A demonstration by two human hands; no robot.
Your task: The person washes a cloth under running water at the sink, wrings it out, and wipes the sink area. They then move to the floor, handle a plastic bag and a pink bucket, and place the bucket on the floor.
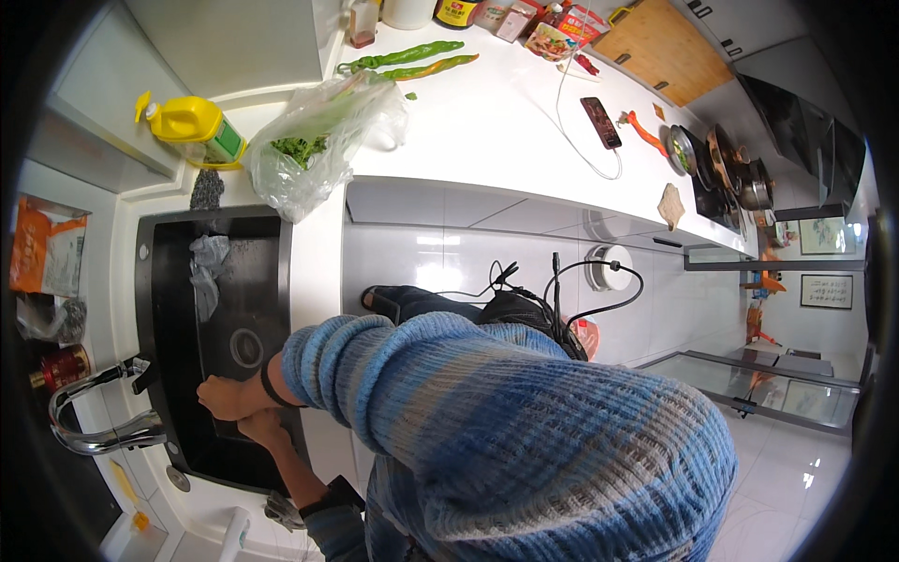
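Note:
Both of my hands are over the black sink, close to the chrome faucet. My right hand, with a dark band at the wrist, has its fingers curled; whether anything is inside them is hidden. My left hand touches its underside, its fingers mostly covered. A crumpled, wet-looking grey plastic bag lies in the sink, beside the round drain. On the counter at the sink's corner rests a clear plastic bag with leafy greens in it.
A yellow pump jug and a dark scouring pad stand near the sink. Long green peppers, a phone on a white cable, and pans on the stove are along the white counter. A grey cloth lies by the sink.

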